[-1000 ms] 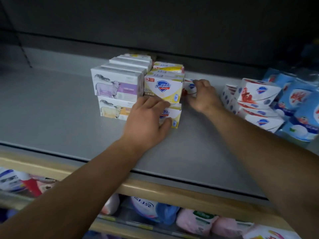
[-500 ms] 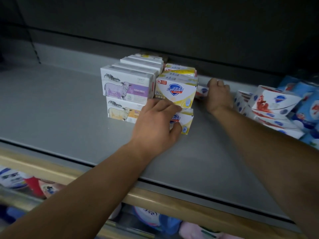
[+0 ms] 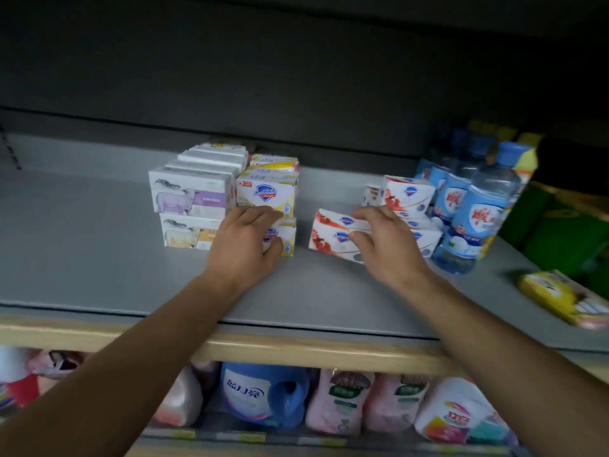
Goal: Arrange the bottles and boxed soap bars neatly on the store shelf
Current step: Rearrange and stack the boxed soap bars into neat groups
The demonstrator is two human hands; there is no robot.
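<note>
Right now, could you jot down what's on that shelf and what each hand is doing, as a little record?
left hand: rests on the lower yellow Safeguard soap box
right hand: grips red-and-white soap boxes
sheep-print soap boxes: stacked left of the yellow ones
blue-labelled bottles: upright, far right
shelf: grey

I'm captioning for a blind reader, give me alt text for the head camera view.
The right hand grips a red-and-white soap box on a grey shelf, while the left hand rests on stacked yellow soap boxes. Blue bottles stand right.
</note>
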